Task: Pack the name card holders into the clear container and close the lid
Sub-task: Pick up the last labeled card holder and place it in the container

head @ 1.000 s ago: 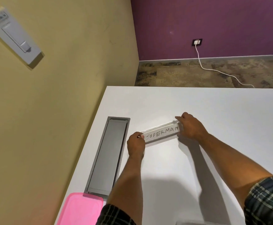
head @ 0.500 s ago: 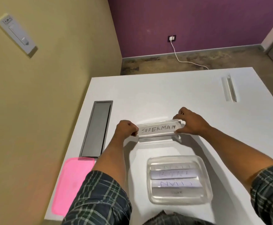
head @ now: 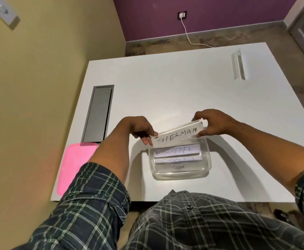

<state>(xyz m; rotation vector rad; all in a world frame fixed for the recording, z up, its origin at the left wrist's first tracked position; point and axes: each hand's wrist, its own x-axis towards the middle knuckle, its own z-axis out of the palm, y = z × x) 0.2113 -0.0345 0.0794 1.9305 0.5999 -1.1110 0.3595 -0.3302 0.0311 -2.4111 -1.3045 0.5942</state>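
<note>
A clear name card holder reading SUPERMAN [head: 178, 135] hangs tilted just above the far rim of the clear container [head: 207, 162]. My left hand [head: 140, 128] pinches its left end and my right hand [head: 213, 124] pinches its right end. Inside the container lie three more card holders [head: 176, 153], stacked front to back, one marked TIGER. The pink lid [head: 76, 163] lies flat at the table's near left corner, partly hidden by my left forearm.
The white table [head: 174, 83] has a grey recessed cable tray [head: 98, 113] on the left and another clear card holder [head: 238, 64] at the far right. A yellow wall stands close on the left. A white cable runs across the floor beyond the table.
Both hands lifted the SUPERMAN holder off the table and carried it toward me, over the container's far edge. The camera tilted down, bringing the container and my shirt into view.
</note>
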